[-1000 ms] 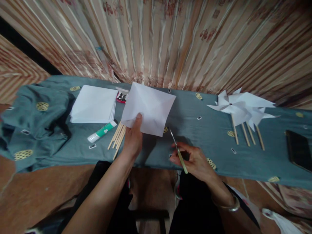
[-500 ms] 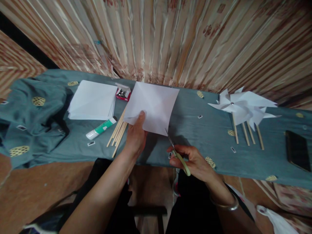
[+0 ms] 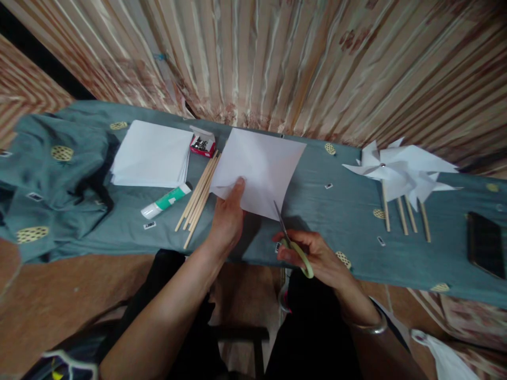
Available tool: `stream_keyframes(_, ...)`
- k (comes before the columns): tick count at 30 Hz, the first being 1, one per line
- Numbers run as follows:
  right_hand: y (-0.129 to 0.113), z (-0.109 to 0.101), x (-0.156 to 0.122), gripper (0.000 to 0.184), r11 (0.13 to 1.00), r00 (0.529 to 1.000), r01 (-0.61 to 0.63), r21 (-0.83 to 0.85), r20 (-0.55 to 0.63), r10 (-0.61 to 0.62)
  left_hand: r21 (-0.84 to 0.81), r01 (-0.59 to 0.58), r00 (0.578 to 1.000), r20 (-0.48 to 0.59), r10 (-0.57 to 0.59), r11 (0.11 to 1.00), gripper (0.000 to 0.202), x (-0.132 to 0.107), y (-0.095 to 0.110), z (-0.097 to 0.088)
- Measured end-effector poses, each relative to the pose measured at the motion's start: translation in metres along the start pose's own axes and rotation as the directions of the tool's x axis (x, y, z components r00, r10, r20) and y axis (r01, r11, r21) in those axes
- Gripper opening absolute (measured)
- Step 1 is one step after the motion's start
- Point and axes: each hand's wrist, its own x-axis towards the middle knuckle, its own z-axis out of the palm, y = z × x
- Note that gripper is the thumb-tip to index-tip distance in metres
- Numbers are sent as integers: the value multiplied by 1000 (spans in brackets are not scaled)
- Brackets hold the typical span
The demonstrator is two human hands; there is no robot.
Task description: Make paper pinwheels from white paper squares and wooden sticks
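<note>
A square sheet of white paper (image 3: pixel 261 163) with faint creases is pinched at its near left edge by my left hand (image 3: pixel 227 219), thumb on top. My right hand (image 3: pixel 312 256) grips scissors (image 3: pixel 292 244) with pale yellow-green handles. The blades reach the paper's near right corner, one of them lying over the sheet. Just left of the paper lie several thin wooden sticks (image 3: pixel 196 203). The fingers of my left hand beneath the paper are hidden.
On the green cloth (image 3: pixel 317 211) are a paper stack (image 3: pixel 154 153), a red box of metal pins (image 3: pixel 203 143) and a glue stick (image 3: pixel 165 201). White paper pinwheels (image 3: pixel 407 169) on sticks lie at the right, beside a dark phone (image 3: pixel 485 244). A pleated curtain (image 3: pixel 253 63) hangs behind.
The scissor blades have moved up over the paper's near right corner. The sheet, tilted a little differently, and both hands appear slightly further right; the whole view has shifted a bit too.
</note>
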Motion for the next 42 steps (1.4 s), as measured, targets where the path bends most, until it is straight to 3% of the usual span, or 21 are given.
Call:
stream_keyframes(14, 4, -2, 0, 50, 1000, 1000, 2, -22, 20, -2, 10, 34, 999, -39, -34, 999, 26, -2, 1, 2)
stream_keyframes(34, 6, -2, 0, 57, 1000, 999, -30, -1, 28, 30, 42, -1, 1000, 27, 0, 999, 27, 0, -5, -4)
stream_keyframes(42, 5, -3, -1, 50, 1000, 1000, 2, -26, 22, -1, 80, -28, 999, 42, 24, 996, 29, -1, -6, -6)
